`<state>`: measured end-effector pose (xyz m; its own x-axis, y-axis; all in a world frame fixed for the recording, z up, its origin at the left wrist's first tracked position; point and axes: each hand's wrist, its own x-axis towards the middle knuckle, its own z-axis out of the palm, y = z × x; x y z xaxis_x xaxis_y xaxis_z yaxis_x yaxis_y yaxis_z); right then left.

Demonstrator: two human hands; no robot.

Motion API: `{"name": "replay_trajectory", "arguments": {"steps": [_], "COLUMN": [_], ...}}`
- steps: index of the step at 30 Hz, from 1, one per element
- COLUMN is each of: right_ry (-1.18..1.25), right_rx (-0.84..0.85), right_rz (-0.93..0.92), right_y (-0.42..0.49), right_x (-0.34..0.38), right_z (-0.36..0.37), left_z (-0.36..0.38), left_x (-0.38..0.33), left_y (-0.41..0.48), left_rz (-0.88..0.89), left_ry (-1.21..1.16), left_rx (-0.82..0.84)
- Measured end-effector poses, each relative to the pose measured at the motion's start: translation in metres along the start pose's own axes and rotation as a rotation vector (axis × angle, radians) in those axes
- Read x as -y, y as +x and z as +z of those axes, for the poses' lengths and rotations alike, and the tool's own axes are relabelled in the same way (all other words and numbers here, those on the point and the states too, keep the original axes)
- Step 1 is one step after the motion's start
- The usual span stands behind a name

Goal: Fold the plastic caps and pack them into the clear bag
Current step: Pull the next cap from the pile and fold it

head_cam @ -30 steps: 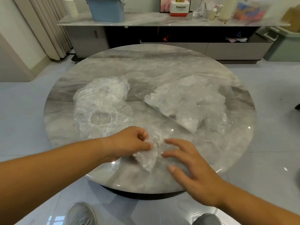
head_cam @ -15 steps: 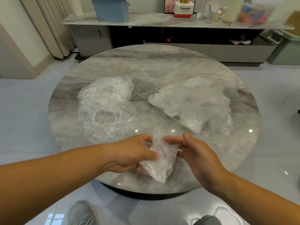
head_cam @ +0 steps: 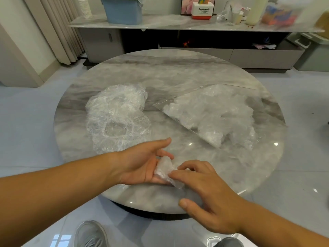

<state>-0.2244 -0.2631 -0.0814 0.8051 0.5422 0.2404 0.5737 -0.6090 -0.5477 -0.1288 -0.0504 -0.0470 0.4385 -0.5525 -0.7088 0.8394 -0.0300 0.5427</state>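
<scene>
A small folded plastic cap (head_cam: 164,169) lies across the fingers of my left hand (head_cam: 140,163), which is turned palm up over the near edge of the round marble table (head_cam: 178,72). The fingertips of my right hand (head_cam: 208,196) press on the cap from the right, with the thumb held apart below. A loose pile of unfolded clear caps (head_cam: 117,118) sits on the table's left half. The clear bag (head_cam: 213,113) lies flat on the right half, its open edge facing the pile, with several crumpled caps inside.
A long marble sideboard (head_cam: 178,26) behind the table holds a blue bin (head_cam: 124,11), a white and red box (head_cam: 202,10) and bottles. Curtains hang at the far left. My shoes (head_cam: 90,234) show on the glossy floor below the table edge.
The cap has gone from a hanging, loosely held sheet to a small compact fold. My left hand has opened palm up under it, and my right hand has moved onto it.
</scene>
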Motion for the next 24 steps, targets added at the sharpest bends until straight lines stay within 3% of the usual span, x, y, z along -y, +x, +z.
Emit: {"name": "replay_trajectory", "arguments": {"steps": [3, 8, 11, 14, 17, 24], "right_ry": [-0.101, 0.088, 0.263, 0.677, 0.986, 0.805], "right_rx": [0.066, 0.014, -0.111, -0.228, -0.289, -0.477], "right_rz": [-0.051, -0.009, 0.237, 0.597, 0.712, 0.664], "right_y": [0.000, -0.004, -0.001, 0.016, 0.023, 0.022], "right_x": [-0.001, 0.003, 0.014, 0.024, 0.023, 0.022], "right_z": [0.001, 0.000, 0.001, -0.008, -0.018, -0.050], "left_z": [0.002, 0.000, 0.000, 0.007, 0.021, 0.061], "left_x": [0.009, 0.007, 0.000, -0.003, -0.005, -0.020], "left_y": [0.003, 0.008, 0.007, 0.004, 0.002, 0.003], "left_rz": [0.087, 0.234, 0.343, 0.433, 0.522, 0.615], "left_ry": [0.161, 0.131, 0.171, 0.252, 0.251, 0.224], "left_rx": [-0.088, -0.186, -0.227, -0.239, -0.224, -0.193]}}
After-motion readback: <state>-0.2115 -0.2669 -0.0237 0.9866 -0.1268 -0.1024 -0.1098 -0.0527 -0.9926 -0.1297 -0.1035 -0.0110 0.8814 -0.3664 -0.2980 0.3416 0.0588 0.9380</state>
